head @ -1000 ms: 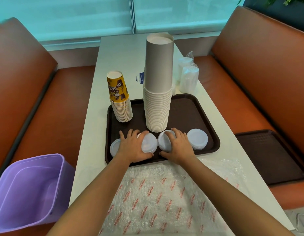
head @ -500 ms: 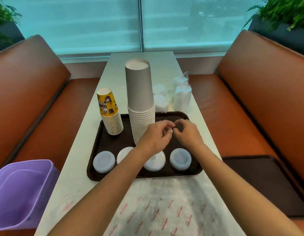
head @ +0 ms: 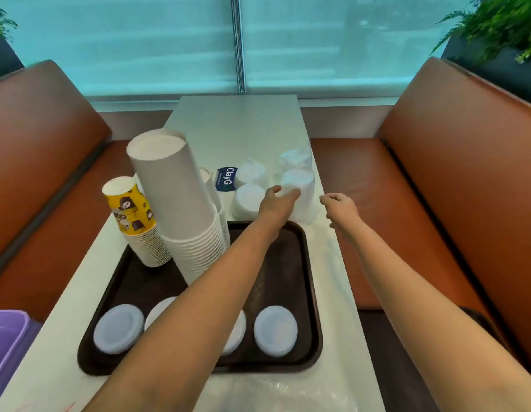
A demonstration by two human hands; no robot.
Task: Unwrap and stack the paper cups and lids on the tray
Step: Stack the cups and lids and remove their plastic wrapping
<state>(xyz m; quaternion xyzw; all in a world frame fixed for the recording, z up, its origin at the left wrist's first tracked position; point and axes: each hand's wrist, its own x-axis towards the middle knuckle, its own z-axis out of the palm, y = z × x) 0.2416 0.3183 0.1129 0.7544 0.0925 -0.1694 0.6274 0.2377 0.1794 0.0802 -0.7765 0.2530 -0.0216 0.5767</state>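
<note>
A dark brown tray (head: 310, 292) holds a tall stack of white paper cups (head: 181, 209), a shorter yellow printed stack (head: 130, 209) and flat white lids (head: 118, 328) (head: 275, 330) along its near edge; my left arm hides part of the middle lids. Behind the tray stand plastic-wrapped packs of white lids (head: 247, 200). My left hand (head: 276, 203) reaches over the tray's far edge and its thumb and fingers curl onto the nearest right-hand wrapped pack (head: 302, 185). My right hand (head: 340, 206) hovers just right of that pack, fingers loosely curled, holding nothing.
A blue ClayG label (head: 227, 179) lies among the packs. Crumpled clear wrap (head: 288, 394) covers the table's near end. A purple bin (head: 5, 346) stands at the left, another dark tray (head: 406, 352) lies on the right bench. Orange benches flank the narrow table.
Both hands left the lids on the tray, came together above it, then reached forward past the far edge. My left hand now grips a wrapped pack of lids.
</note>
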